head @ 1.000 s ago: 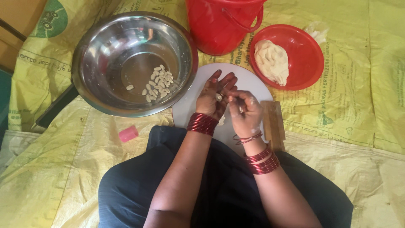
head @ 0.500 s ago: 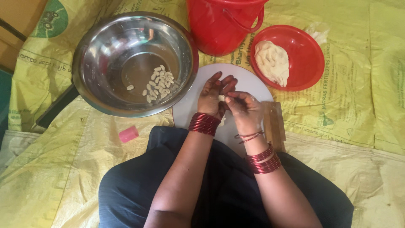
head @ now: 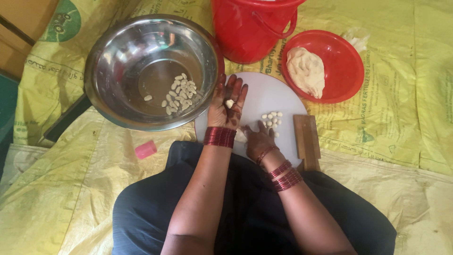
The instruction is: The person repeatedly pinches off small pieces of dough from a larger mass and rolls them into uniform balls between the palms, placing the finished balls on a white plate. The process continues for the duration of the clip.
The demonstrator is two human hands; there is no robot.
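My left hand [head: 227,101] lies palm up over the left part of a round white board [head: 276,97], fingers spread, with one small shaped dough piece [head: 229,103] resting on the palm. My right hand [head: 257,140] is palm down on the board's near edge, fingertips touching a small lump of dough [head: 240,136]. Several small dough pieces [head: 272,119] lie on the board just beyond it. A steel bowl [head: 118,99] to the left holds several more shaped pieces [head: 181,92].
A red plate [head: 347,56] with a ball of dough [head: 306,71] sits at the back right, beside a red bucket [head: 250,28]. A wooden block [head: 306,139] lies right of the board, a pink cap [head: 146,149] at the left on yellow sacking [head: 401,118].
My hands were together over the board working a piece. Now they have parted: the left opened palm up with the piece on it, the right dropped to the board's near edge.
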